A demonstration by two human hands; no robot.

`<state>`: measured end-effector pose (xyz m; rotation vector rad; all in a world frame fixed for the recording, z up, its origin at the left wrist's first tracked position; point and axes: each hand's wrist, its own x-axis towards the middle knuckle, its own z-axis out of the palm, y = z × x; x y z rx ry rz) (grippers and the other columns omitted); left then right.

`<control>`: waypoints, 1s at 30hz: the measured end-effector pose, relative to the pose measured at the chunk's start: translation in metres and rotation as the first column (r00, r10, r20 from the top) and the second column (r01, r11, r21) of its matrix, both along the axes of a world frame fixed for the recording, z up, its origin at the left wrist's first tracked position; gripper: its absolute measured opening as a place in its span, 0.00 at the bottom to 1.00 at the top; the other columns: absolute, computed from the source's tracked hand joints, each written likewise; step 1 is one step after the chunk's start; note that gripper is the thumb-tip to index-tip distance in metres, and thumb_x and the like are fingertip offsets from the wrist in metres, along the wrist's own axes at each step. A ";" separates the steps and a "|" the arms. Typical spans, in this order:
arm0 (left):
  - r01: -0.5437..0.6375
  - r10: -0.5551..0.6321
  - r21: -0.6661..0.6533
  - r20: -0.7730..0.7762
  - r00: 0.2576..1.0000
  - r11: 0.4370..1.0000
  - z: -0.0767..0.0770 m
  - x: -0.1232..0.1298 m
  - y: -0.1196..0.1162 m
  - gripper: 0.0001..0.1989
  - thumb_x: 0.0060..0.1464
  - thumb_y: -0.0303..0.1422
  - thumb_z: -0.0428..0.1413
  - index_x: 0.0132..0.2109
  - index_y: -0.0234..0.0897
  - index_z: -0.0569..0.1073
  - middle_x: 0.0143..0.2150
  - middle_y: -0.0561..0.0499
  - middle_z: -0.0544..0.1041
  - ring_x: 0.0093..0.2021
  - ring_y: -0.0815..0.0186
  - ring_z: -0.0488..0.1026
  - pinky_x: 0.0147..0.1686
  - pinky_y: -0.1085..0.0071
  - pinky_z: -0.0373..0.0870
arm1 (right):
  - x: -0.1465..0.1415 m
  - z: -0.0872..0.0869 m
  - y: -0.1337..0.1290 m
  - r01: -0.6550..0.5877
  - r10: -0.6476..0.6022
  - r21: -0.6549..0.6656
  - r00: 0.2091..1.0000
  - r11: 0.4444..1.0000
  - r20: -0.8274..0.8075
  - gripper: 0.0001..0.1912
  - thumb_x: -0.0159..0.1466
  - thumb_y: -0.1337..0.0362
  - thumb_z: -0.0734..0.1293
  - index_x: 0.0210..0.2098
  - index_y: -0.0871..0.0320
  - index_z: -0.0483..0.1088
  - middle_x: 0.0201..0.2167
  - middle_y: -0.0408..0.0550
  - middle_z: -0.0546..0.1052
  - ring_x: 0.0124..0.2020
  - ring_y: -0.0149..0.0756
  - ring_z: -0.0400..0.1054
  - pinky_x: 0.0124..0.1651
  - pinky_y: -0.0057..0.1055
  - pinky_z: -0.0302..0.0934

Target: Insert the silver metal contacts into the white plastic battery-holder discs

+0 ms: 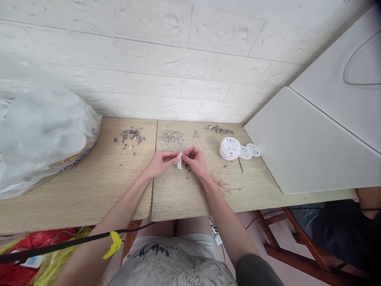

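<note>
Near the middle of the table, my left hand (163, 163) pinches a small white plastic piece (179, 163), held upright on its edge. My right hand (195, 161) is closed at the right side of that piece, its fingertips touching or almost touching it. A thin stick (181, 146) points up and left from the right fingertips. Small dark metal parts (186, 165) show just under the right hand; whether they are held or lie on the table is unclear. Beyond the hands lies a pile of small silvery parts (172, 136).
More metal parts lie in piles at the left (132, 135) and back right (219, 130). White plastic discs (230, 147) are stacked at the right beside a wooden stick (241, 166). A large plastic bag (44, 135) stands left, a white panel (312, 147) right. Another person's arm (369, 200) shows far right.
</note>
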<state>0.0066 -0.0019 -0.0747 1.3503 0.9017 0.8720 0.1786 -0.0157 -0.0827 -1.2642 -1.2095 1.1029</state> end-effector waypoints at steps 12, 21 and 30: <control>-0.003 0.004 0.037 -0.043 0.999 0.999 0.002 0.000 0.002 0.25 0.46 0.49 0.63 0.45 0.35 0.80 0.48 0.44 0.79 0.51 0.53 0.74 0.55 0.58 0.69 | 0.001 -0.001 -0.001 0.034 -0.033 -0.013 0.999 0.999 0.039 0.17 0.50 0.54 0.73 0.29 0.55 0.65 0.21 0.39 0.70 0.18 0.28 0.60 0.21 0.28 0.56; -0.109 0.122 -0.095 0.152 0.981 0.990 -0.007 -0.002 0.008 0.25 0.52 0.53 0.56 0.42 0.34 0.79 0.44 0.44 0.79 0.46 0.59 0.74 0.50 0.66 0.71 | 0.007 0.002 -0.003 -0.014 -0.005 0.120 0.988 0.993 0.155 0.13 0.61 0.55 0.64 0.41 0.55 0.73 0.24 0.42 0.75 0.21 0.30 0.62 0.27 0.29 0.58; -0.170 0.204 -0.176 0.203 0.958 0.970 -0.010 0.000 0.011 0.25 0.48 0.54 0.58 0.36 0.32 0.76 0.38 0.44 0.78 0.43 0.60 0.73 0.45 0.68 0.71 | 0.018 -0.005 -0.006 -0.139 -0.014 0.263 0.862 0.955 0.506 0.11 0.64 0.61 0.63 0.38 0.51 0.78 0.30 0.47 0.80 0.33 0.41 0.73 0.40 0.38 0.63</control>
